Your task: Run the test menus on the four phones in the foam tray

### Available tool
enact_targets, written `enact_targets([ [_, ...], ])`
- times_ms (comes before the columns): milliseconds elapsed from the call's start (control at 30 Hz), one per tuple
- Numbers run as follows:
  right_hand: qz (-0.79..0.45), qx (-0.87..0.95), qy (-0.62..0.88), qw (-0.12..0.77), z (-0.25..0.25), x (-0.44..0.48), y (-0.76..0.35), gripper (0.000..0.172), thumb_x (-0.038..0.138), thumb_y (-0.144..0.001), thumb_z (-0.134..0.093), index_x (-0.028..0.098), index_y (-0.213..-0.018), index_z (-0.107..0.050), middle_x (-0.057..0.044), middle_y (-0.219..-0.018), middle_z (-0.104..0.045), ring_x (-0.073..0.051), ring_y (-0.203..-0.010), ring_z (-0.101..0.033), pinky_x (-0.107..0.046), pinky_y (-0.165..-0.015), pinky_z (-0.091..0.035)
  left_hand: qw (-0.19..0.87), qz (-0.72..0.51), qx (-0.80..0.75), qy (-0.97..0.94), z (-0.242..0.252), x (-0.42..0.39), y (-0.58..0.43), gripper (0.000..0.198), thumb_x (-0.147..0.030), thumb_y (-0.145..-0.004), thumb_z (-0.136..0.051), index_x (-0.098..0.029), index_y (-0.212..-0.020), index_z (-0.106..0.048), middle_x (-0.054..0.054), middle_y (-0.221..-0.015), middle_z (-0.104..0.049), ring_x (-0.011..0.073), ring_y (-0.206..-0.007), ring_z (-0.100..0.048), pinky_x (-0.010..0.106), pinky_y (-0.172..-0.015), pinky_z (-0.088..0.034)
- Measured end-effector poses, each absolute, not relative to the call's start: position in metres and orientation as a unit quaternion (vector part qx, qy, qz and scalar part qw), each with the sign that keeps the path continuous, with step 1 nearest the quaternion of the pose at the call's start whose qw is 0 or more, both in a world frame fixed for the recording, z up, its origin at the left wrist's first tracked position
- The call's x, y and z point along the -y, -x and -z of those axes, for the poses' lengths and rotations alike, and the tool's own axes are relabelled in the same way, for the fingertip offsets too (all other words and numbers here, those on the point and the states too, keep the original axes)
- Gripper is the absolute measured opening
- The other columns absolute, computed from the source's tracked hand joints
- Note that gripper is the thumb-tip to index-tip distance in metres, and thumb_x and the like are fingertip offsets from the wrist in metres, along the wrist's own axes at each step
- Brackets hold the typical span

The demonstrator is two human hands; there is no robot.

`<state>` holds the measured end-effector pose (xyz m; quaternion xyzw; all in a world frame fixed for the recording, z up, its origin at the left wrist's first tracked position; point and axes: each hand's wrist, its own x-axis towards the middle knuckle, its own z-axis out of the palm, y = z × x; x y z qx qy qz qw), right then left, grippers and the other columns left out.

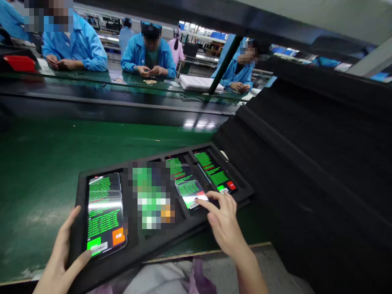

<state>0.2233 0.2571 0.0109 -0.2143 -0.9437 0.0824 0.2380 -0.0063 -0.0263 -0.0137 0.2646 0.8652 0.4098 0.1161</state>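
A black foam tray [161, 237] holds several smartphones in its slots, their screens lit with green text. My left hand [63, 255] grips the tray's left end, fingers along the outer side and thumb over the lower left corner of the leftmost phone [105, 200]. My right hand [225, 222] is open, its index fingertip at the bottom of another phone [187, 185], by a white label. Farther right lies a phone [211, 169] with green and red squares at its base. Pixelation hides most of the slot right of the leftmost phone.
The tray rests on a green bench [39, 183] near its front edge. Dark black sheeting [306, 163] rises on the right. Across a raised rail, people in blue jackets sit at another bench, with a white stack [199, 83] and a red bin [20, 63].
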Motion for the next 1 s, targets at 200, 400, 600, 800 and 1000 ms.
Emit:
enact_targets([
  [200, -0.039, 0.955, 0.190, 0.225, -0.016, -0.234, -0.195, 0.039, 0.031, -0.095, -0.025, 0.021, -0.096, -0.063, -0.011, -0.116, -0.047, -0.024, -0.110, -0.040, -0.051, -0.100, -0.024, 0.142, -0.498, -0.829, -0.213, 0.000, 0.012, -0.009, 0.057, -0.042, -0.083, -0.041, -0.034, -0.137, -0.023, -0.001, -0.149, -0.020, 0.0270, -0.138, -0.015, 0.049, -0.113, -0.011],
  [400, -0.078, 0.979, 0.013, 0.186, -0.023, -0.199, -0.164, 0.037, 0.043, -0.094, -0.029, 0.027, -0.107, -0.060, -0.009, -0.113, -0.052, -0.023, -0.105, -0.045, -0.049, -0.100, -0.027, 0.089, -0.470, -0.848, -0.229, -0.001, 0.009, -0.011, 0.048, -0.041, -0.088, -0.036, -0.031, -0.135, -0.029, 0.004, -0.151, -0.012, 0.0275, -0.139, -0.010, 0.055, -0.111, -0.008],
  [600, -0.144, 0.972, -0.017, 0.185, -0.022, -0.206, -0.155, 0.034, 0.035, -0.094, -0.029, 0.026, -0.102, -0.061, -0.008, -0.111, -0.055, -0.022, -0.107, -0.047, -0.047, -0.099, -0.031, 0.098, -0.464, -0.849, -0.235, -0.004, 0.016, 0.007, 0.048, -0.047, -0.091, -0.023, -0.029, -0.133, -0.036, 0.005, -0.151, -0.010, 0.0290, -0.132, -0.030, 0.053, -0.106, -0.029],
  [800, -0.132, 0.964, 0.085, 0.213, -0.015, -0.231, -0.147, 0.038, 0.034, -0.095, -0.025, 0.027, -0.102, -0.061, -0.007, -0.113, -0.053, -0.023, -0.111, -0.045, -0.050, -0.102, -0.026, 0.082, -0.335, -0.884, -0.317, -0.020, 0.013, 0.018, 0.053, -0.054, -0.088, -0.022, -0.027, -0.118, -0.056, 0.006, -0.150, -0.016, 0.0289, -0.116, -0.049, 0.048, -0.090, -0.047],
  [1000, -0.089, 0.974, 0.093, 0.188, -0.018, -0.243, -0.134, 0.040, 0.039, -0.095, -0.025, 0.029, -0.108, -0.061, -0.009, -0.113, -0.052, -0.025, -0.110, -0.045, -0.052, -0.096, -0.032, 0.071, -0.296, -0.889, -0.343, -0.023, 0.012, 0.016, 0.051, -0.050, -0.090, -0.022, -0.026, -0.115, -0.060, 0.006, -0.150, -0.020, 0.0289, -0.118, -0.049, 0.048, -0.093, -0.045],
])
